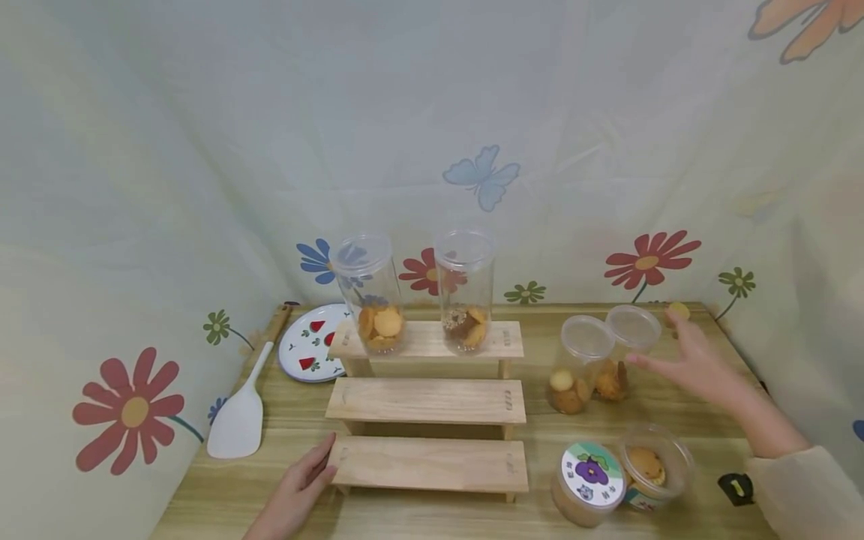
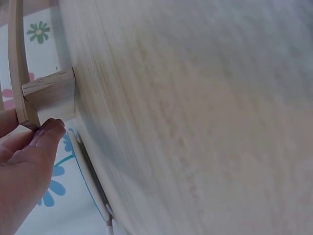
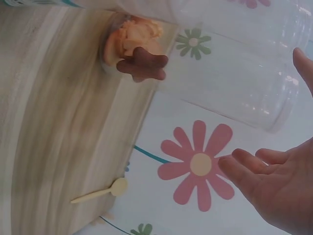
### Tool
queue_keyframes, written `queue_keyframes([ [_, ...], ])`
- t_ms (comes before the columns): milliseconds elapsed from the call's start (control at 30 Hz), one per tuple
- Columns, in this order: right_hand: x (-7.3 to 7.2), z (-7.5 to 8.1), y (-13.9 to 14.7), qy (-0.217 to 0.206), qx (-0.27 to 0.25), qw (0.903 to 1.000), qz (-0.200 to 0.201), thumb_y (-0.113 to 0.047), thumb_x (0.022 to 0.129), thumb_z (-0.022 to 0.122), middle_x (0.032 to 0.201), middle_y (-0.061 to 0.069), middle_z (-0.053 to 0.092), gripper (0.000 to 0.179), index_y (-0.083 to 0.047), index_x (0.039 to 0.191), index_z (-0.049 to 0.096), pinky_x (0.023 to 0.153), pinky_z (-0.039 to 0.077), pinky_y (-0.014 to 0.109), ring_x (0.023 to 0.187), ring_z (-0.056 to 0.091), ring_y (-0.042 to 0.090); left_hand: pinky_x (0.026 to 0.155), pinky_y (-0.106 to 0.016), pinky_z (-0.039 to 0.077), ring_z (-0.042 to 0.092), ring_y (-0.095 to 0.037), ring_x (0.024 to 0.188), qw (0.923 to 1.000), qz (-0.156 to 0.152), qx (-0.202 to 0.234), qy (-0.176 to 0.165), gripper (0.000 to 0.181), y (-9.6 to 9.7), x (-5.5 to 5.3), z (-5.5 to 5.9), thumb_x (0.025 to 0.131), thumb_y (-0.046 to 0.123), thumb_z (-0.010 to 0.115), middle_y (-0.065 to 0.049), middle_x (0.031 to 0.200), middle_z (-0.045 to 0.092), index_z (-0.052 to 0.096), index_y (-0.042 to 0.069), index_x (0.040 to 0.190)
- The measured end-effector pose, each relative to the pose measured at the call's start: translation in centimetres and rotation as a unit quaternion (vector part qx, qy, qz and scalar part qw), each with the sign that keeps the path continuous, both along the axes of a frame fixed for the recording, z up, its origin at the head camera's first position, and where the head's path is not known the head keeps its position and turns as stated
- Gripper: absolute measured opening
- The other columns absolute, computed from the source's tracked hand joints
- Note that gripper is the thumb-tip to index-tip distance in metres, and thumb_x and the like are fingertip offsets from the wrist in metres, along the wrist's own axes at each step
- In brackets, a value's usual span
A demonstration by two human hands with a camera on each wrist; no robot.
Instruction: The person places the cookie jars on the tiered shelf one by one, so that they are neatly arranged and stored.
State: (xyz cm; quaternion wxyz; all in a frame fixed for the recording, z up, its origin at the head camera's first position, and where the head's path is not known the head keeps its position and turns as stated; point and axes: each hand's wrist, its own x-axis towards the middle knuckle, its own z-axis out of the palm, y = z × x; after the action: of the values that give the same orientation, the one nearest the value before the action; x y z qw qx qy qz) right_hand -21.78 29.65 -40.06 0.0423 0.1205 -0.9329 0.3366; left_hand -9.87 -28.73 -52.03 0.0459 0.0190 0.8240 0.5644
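A three-step wooden stand [image 1: 427, 401] is in the middle of the table. At the left end of its lowest step, my left hand [image 1: 297, 484] grips the board between thumb and fingers, as the left wrist view also shows. My right hand [image 1: 702, 364] reaches over the back right with its fingers spread, holding nothing. Just beside it stands a tall clear jar [image 1: 633, 330] with orange biscuits and a brown star-shaped one [image 3: 143, 64], apart from the fingers. Another jar of cookies [image 1: 582, 364] stands to its left. Two lidded jars [image 1: 381, 292] [image 1: 466, 292] of cookies occupy the top step.
Front right are a jar with a flower-printed lid [image 1: 591, 472] and a tilted clear tub [image 1: 655, 469] with cookies. A small black object [image 1: 736, 489] lies nearby. A white spatula [image 1: 236, 420] and patterned plate [image 1: 304, 345] are at left. A wooden spoon [image 3: 118, 187] lies behind the right hand.
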Motion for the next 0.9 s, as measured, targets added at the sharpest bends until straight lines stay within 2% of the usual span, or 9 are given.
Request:
queue_keyframes([
  [267, -0.7, -0.9, -0.1, 0.002, -0.037, 0.9985, 0.041, -0.026, 0.083, 0.078, 0.128, 0.036, 0.041, 0.087, 0.011, 0.142, 0.027, 0.089, 0.035, 0.073, 0.115, 0.036, 0.063, 0.097, -0.013, 0.035, 0.032, -0.032, 0.133, 0.9999, 0.002, -0.015, -0.002, 0.051, 0.1, 0.1, -0.1, 0.097, 0.007, 0.056, -0.025, 0.147, 0.035, 0.037, -0.011, 0.141],
  [433, -1.1, -0.9, 0.0, -0.001, -0.063, 0.996, 0.063, -0.019, 0.084, 0.077, 0.126, 0.031, 0.043, 0.079, 0.009, 0.14, 0.029, 0.088, 0.033, 0.076, 0.117, 0.037, 0.06, 0.097, -0.013, 0.035, 0.033, -0.031, 0.132, 0.9999, 0.006, -0.012, 0.004, 0.051, 0.2, 0.3, 0.0, 0.098, 0.008, 0.056, -0.025, 0.146, 0.035, 0.037, -0.011, 0.141],
  [567, -1.3, -1.0, -0.1, 0.003, -0.071, 0.9951, 0.069, -0.016, 0.084, 0.077, 0.125, 0.029, 0.044, 0.079, 0.009, 0.14, 0.029, 0.09, 0.034, 0.074, 0.118, 0.04, 0.053, 0.097, -0.013, 0.035, 0.034, -0.031, 0.132, 0.9998, 0.011, -0.016, 0.009, 0.05, 0.2, 0.3, 0.0, 0.098, 0.008, 0.056, -0.024, 0.146, 0.036, 0.038, -0.01, 0.141],
  [767, -1.3, -0.9, -0.3, -0.012, -0.064, 0.9957, 0.066, -0.017, 0.086, 0.075, 0.125, 0.033, 0.042, 0.084, 0.013, 0.142, 0.021, 0.089, 0.036, 0.072, 0.116, 0.04, 0.054, 0.099, -0.016, 0.035, 0.034, -0.031, 0.132, 0.9998, 0.014, -0.016, 0.002, 0.05, 0.3, 0.3, 0.1, 0.098, 0.008, 0.056, -0.024, 0.146, 0.036, 0.038, -0.009, 0.141],
  [900, -1.4, -0.7, -0.5, -0.003, -0.066, 0.9956, 0.067, -0.015, 0.087, 0.074, 0.122, 0.032, 0.044, 0.078, 0.014, 0.14, 0.024, 0.09, 0.037, 0.07, 0.113, 0.044, 0.049, 0.099, -0.017, 0.036, 0.034, -0.031, 0.132, 0.9998, 0.015, -0.014, -0.001, 0.05, 0.3, 0.2, 0.1, 0.098, 0.008, 0.056, -0.023, 0.147, 0.036, 0.038, -0.009, 0.142],
])
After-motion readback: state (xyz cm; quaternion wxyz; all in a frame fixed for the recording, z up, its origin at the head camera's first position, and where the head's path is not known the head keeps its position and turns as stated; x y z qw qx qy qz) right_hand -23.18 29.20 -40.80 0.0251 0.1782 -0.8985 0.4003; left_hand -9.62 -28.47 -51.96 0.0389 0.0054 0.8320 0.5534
